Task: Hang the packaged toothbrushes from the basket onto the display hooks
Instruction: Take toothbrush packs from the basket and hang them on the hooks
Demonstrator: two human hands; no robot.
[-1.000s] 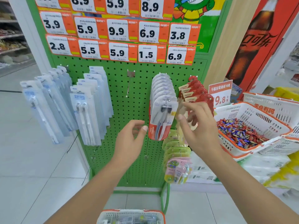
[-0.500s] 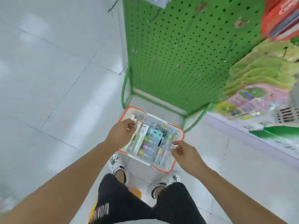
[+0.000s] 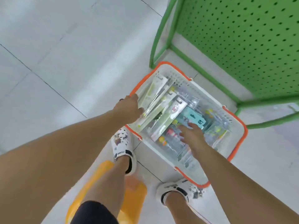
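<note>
Both hands [image 3: 129,109] [image 3: 192,135] moved deeper into one basket [image 3: 239,139].

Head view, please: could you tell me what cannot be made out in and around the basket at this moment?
- Printing on the packaged toothbrushes: blurred by motion.
- Left hand fingertips: hidden under the packs it grips.
- Packs beneath the right hand: covered by it.
- Display hooks: cut off above the pegboard.
- Basket handles: none can be made out.
</note>
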